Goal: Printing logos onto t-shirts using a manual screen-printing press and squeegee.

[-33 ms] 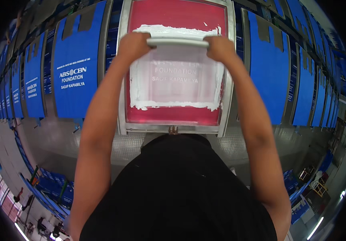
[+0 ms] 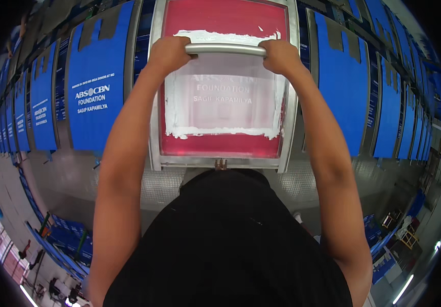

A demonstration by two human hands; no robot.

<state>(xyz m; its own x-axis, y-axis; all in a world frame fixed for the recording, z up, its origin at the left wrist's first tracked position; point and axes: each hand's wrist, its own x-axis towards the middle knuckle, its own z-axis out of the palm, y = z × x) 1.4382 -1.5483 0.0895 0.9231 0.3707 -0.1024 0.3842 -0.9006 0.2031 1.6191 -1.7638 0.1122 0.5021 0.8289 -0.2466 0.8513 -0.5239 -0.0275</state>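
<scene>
A screen-printing frame (image 2: 156, 123) with silver metal edges lies in front of me. Its mesh is red-pink around the border (image 2: 220, 147), with a paler panel of lettering in the middle. Thick white ink (image 2: 210, 131) rings that panel in a ragged band. Across the panel's far end lies a squeegee (image 2: 225, 49) with a rounded silver bar. My left hand (image 2: 172, 53) is closed around its left end, and my right hand (image 2: 280, 56) grips its right end. Both arms are stretched forward. The squeegee's blade and the surface under the mesh cannot be made out clearly.
Blue printed fabric panels lie on boards in rows to the left (image 2: 100, 77) and right (image 2: 340, 87) of the frame. A small metal fitting (image 2: 221, 164) sits at the frame's near edge, close to my body. More blue pieces (image 2: 69, 238) are behind at lower left.
Both hands and the squeegee have shifted very slightly away from me. The bar shows more of its silver face now. The frame looks almost unmoved.
</scene>
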